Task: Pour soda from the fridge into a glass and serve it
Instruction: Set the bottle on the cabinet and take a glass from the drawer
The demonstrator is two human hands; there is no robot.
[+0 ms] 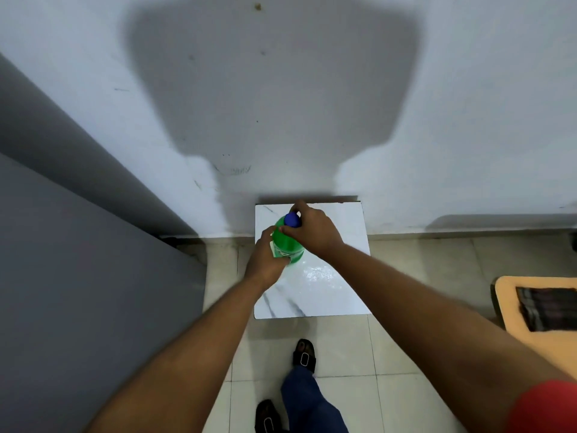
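A green soda bottle (288, 245) with a blue cap (292, 219) stands upright on a small white marble-patterned table (331, 285) set against the wall. My left hand (265, 260) is wrapped around the bottle's body at its label. My right hand (315, 229) reaches over the top, its fingers closed around the blue cap. The bottle's lower part is hidden behind my left hand. No glass shows in the head view.
A grey fridge (78, 276) fills the left side, close to the table. At the right edge stands a tan piece of furniture (512, 310) with a dark striped cloth (546, 307) on it. My feet in black sandals stand on the tiled floor (406, 354) below the table.
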